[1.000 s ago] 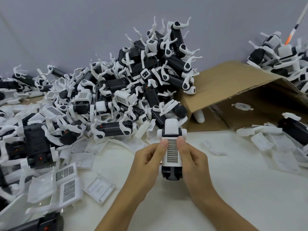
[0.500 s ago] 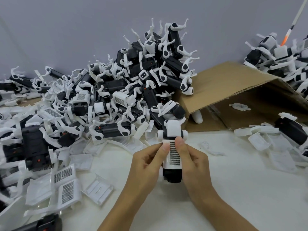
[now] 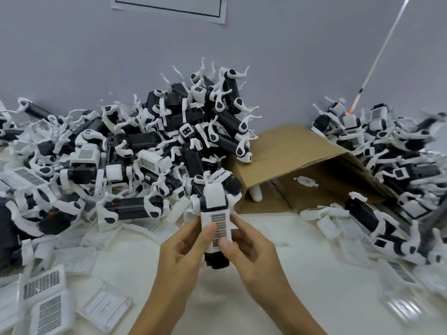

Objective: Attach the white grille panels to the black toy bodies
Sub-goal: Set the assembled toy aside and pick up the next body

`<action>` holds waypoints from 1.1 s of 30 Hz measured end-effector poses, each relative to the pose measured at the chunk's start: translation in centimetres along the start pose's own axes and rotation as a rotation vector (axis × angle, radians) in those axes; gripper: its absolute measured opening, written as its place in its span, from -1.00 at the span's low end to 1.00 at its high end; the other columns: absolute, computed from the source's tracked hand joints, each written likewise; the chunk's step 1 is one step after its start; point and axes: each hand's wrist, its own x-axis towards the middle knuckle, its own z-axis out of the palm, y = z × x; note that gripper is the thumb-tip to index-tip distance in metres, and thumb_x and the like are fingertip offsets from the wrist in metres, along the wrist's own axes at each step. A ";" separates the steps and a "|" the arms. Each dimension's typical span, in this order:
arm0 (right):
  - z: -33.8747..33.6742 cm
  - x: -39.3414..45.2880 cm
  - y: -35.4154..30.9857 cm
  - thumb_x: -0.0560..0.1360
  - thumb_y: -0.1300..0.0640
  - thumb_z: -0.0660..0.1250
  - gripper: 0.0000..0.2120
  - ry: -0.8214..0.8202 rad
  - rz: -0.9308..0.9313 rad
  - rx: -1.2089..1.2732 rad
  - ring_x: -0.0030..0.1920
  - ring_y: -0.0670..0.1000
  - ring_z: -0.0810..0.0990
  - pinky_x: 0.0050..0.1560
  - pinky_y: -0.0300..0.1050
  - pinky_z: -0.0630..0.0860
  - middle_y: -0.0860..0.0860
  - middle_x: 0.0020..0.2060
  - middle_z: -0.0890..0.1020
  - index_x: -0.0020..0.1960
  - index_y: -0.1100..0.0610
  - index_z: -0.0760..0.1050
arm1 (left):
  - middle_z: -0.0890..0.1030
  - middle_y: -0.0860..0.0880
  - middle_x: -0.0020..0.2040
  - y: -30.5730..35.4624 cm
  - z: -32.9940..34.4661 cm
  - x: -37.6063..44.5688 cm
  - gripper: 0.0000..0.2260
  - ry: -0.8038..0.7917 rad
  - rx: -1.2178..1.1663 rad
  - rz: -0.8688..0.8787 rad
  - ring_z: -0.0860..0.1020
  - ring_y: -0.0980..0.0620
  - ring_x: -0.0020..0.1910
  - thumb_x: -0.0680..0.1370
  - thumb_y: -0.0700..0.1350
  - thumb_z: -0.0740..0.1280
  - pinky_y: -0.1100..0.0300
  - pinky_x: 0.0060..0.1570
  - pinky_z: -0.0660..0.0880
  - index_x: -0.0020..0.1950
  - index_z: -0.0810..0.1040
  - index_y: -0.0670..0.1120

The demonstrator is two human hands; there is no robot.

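Both thumbs [image 3: 210, 229] lower on grille panel [image 3: 219, 226] — toy body [image 3: 216, 258] unmoved.

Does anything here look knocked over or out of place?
Yes: the cardboard box lies tipped on its side, nearly empty, one small white part inside. The toys are just heaped in a pile against the wall.

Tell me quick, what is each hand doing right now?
Left hand: holds the toy body, thumb pressing the white grille panel.
Right hand: holds the same toy body, thumb on the panel.
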 end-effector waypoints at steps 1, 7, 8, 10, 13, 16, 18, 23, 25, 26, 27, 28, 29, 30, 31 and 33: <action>0.2 -0.2 -0.2 0.54 0.04 0.44 -0.56 0.004 0.005 -0.018 0.13 -0.10 0.68 0.18 -0.18 0.59 -0.17 0.05 0.71 0.36 -0.21 0.43 | 0.74 0.03 0.03 0.0 -0.2 0.1 -0.79 -0.014 0.008 -0.020 0.69 0.11 0.03 0.50 0.05 0.35 0.39 -0.11 0.55 0.07 0.71 0.23; -2.2 -0.9 -2.9 0.47 0.05 0.51 -0.56 0.209 -0.346 -0.394 0.06 -0.16 0.64 0.06 -0.37 0.52 -0.25 0.04 0.65 0.23 -0.20 0.40 | 0.66 0.34 0.10 -1.2 -0.6 0.3 -0.80 -0.087 0.294 0.118 0.56 0.39 0.15 0.61 0.21 0.28 0.45 0.09 0.45 0.08 0.69 0.29; -3.5 -0.8 -3.9 0.47 0.06 0.49 -0.62 0.265 -0.492 -0.530 0.03 -0.13 0.63 0.03 -0.34 0.53 -0.23 0.04 0.64 0.20 -0.14 0.42 | 0.66 0.35 0.09 -1.6 -0.9 0.4 -0.78 -0.076 0.422 0.216 0.55 0.41 0.15 0.60 0.19 0.28 0.51 0.09 0.42 0.10 0.69 0.21; -6.8 0.0 -6.2 0.48 0.11 0.46 -0.71 0.349 -0.746 -0.743 0.06 -0.01 0.65 0.04 -0.16 0.58 -0.06 0.10 0.65 0.14 0.00 0.46 | 0.69 0.27 -0.05 -2.6 -1.4 0.8 -0.65 -0.067 0.595 0.354 0.58 0.36 0.03 0.55 0.19 0.25 0.50 0.01 0.43 -0.03 0.73 0.02; -12.8 2.6 -11.0 0.49 0.16 0.48 -0.76 0.419 -0.967 -1.023 0.04 0.05 0.67 0.05 -0.14 0.59 0.14 0.09 0.66 0.08 0.12 0.48 | 0.67 0.15 -0.27 -3.1 -1.6 1.4 -0.51 -0.003 0.606 0.353 0.59 0.18 -0.20 0.48 0.22 0.15 0.22 -0.14 0.48 -0.25 0.69 -0.11; -18.6 7.2 -17.1 0.52 0.10 0.48 -0.78 0.546 -0.871 -1.189 -0.13 0.03 0.61 -0.11 -0.22 0.54 0.12 -0.06 0.67 0.05 0.18 0.51 | 0.62 0.18 -0.36 -3.1 -1.3 1.8 -0.54 0.043 0.629 0.400 0.56 0.16 -0.30 0.47 0.20 0.17 0.18 -0.23 0.47 -0.35 0.64 -0.11; -22.0 11.1 -20.9 0.54 0.02 0.46 -0.74 0.692 -0.607 -1.149 0.03 0.11 0.62 0.08 -0.09 0.51 0.10 0.03 0.67 0.11 0.18 0.57 | 0.62 0.17 -0.36 -2.9 -1.0 1.8 -0.57 0.074 0.653 0.436 0.55 0.16 -0.30 0.46 0.16 0.19 0.23 -0.24 0.46 -0.36 0.63 -0.12; -24.5 13.5 -21.1 0.59 -0.27 0.26 -0.49 0.872 -0.185 -0.600 -0.06 0.07 0.58 0.12 -0.01 0.44 0.08 -0.12 0.62 -0.01 0.19 0.64 | 0.66 -0.04 -0.33 -2.3 -0.7 1.8 -0.56 0.203 0.684 0.444 0.51 0.11 -0.19 0.44 0.11 0.19 0.48 -0.13 0.38 -0.37 0.64 -0.20; -21.9 12.1 -17.8 0.63 -0.20 0.22 -0.57 0.822 -0.181 -0.568 0.08 0.16 0.61 0.06 -0.01 0.48 0.14 -0.05 0.67 -0.02 0.11 0.68 | 0.67 -0.05 -0.34 -2.2 -0.7 1.9 -0.56 0.218 0.692 0.432 0.51 0.10 -0.19 0.45 0.10 0.19 0.49 -0.14 0.38 -0.36 0.64 -0.21; -20.2 11.2 -15.8 0.64 -0.16 0.23 -0.65 0.751 -0.163 -0.544 0.10 0.15 0.62 0.05 -0.05 0.49 0.11 -0.04 0.69 -0.05 0.02 0.69 | 0.67 -0.04 -0.34 -2.4 -0.8 2.0 -0.56 0.222 0.701 0.426 0.52 0.10 -0.21 0.45 0.09 0.20 0.43 -0.17 0.41 -0.36 0.65 -0.22; -18.3 10.4 -13.9 0.65 -0.10 0.25 -0.70 0.680 -0.143 -0.508 0.07 0.09 0.64 0.08 -0.09 0.51 0.03 -0.06 0.71 -0.09 -0.03 0.70 | 0.66 -0.03 -0.34 -2.5 -0.9 2.1 -0.58 0.221 0.711 0.413 0.52 0.10 -0.22 0.46 0.07 0.22 0.35 -0.22 0.43 -0.35 0.65 -0.22; -16.5 9.6 -12.0 0.65 -0.04 0.27 -0.71 0.624 -0.116 -0.456 0.04 0.01 0.66 0.10 -0.09 0.55 -0.04 -0.11 0.73 -0.13 -0.03 0.71 | 0.66 -0.03 -0.34 -2.7 -1.0 2.1 -0.63 0.223 0.719 0.395 0.52 0.10 -0.24 0.49 0.03 0.29 0.28 -0.27 0.44 -0.34 0.65 -0.21; -14.4 8.8 -10.0 0.64 0.03 0.29 -0.70 0.578 -0.089 -0.378 0.00 -0.04 0.68 0.08 -0.10 0.60 -0.06 -0.14 0.74 -0.17 0.00 0.72 | 0.66 -0.02 -0.33 -3.0 -1.0 2.1 -0.72 0.227 0.728 0.370 0.53 0.10 -0.25 0.51 -0.07 0.40 0.24 -0.30 0.43 -0.33 0.65 -0.21; -12.2 8.0 -8.0 0.64 0.09 0.31 -0.68 0.535 -0.052 -0.295 -0.04 -0.04 0.70 0.04 -0.12 0.63 -0.05 -0.17 0.75 -0.22 0.03 0.73 | 0.66 -0.02 -0.32 -3.2 -1.1 2.1 -0.81 0.231 0.732 0.343 0.53 0.09 -0.28 0.50 -0.22 0.49 0.22 -0.33 0.42 -0.31 0.65 -0.21; -9.8 7.2 -6.2 0.63 0.12 0.31 -0.67 0.494 -0.014 -0.224 -0.07 -0.02 0.71 0.01 -0.13 0.65 -0.01 -0.19 0.75 -0.25 0.06 0.73 | 0.65 -0.01 -0.31 -3.1 -1.2 2.1 -0.84 0.225 0.733 0.311 0.54 0.09 -0.31 0.46 -0.32 0.51 0.19 -0.32 0.43 -0.31 0.64 -0.20; -5.1 5.5 -2.9 0.63 0.13 0.31 -0.68 0.412 0.079 -0.094 -0.09 0.01 0.71 -0.05 -0.12 0.65 0.05 -0.21 0.74 -0.23 0.08 0.72 | 0.64 0.04 -0.29 -3.2 -1.5 2.0 -0.81 0.204 0.726 0.269 0.58 0.04 -0.27 0.48 -0.34 0.49 0.09 -0.25 0.47 -0.28 0.62 -0.12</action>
